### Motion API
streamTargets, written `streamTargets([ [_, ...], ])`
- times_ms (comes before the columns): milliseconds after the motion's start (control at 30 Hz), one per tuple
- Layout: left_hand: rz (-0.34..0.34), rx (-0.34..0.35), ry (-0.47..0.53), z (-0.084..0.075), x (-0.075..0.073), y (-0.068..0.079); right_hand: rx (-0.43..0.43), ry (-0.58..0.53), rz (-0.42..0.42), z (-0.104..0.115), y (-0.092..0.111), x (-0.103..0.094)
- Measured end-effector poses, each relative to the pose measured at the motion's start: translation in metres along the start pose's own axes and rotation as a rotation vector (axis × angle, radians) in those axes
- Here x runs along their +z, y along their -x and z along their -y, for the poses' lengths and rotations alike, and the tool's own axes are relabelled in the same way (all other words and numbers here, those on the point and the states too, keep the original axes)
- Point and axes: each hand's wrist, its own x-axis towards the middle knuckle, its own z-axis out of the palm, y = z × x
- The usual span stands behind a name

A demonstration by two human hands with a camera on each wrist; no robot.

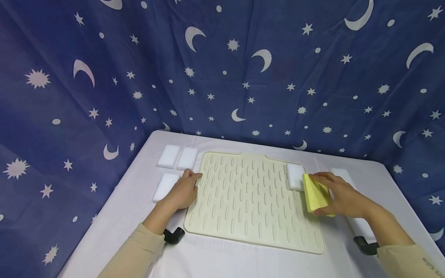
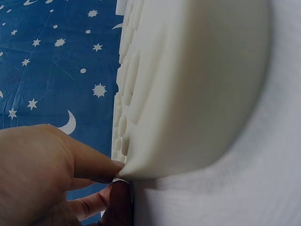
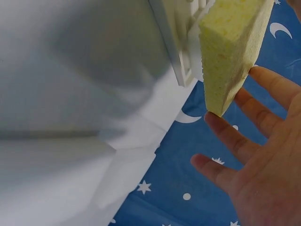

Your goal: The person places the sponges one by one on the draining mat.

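A cream ribbed mat (image 1: 250, 200) lies in the middle of the white-covered table (image 1: 132, 216). My left hand (image 1: 183, 191) is at the mat's left edge. In the left wrist view, a finger and thumb of that hand (image 2: 42, 179) pinch the mat's edge (image 2: 188, 84). My right hand (image 1: 344, 197) holds a yellow sponge (image 1: 314, 194) tilted on edge over the mat's right side. The right wrist view shows this yellow sponge (image 3: 230, 47) against the fingers (image 3: 254, 113). A white sponge (image 1: 294, 176) lies on the mat just left of it.
Three white sponges (image 1: 168, 156) (image 1: 187, 158) (image 1: 166, 186) lie on the cloth left of the mat. Another white sponge (image 1: 342, 174) shows behind my right hand. A blue star-and-moon curtain (image 1: 222, 77) closes in the table at the back and sides.
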Motion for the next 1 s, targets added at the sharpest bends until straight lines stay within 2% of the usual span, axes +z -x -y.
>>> streamTargets([
  [600, 0.002, -0.002, -0.006, 0.0, 0.0, -0.001, -0.006, -0.05, -0.001, 0.012, 0.012, 0.02],
  [1000, 0.001, 0.003, -0.005, 0.0, 0.0, -0.001, -0.022, -0.055, -0.032, 0.016, 0.02, 0.034],
])
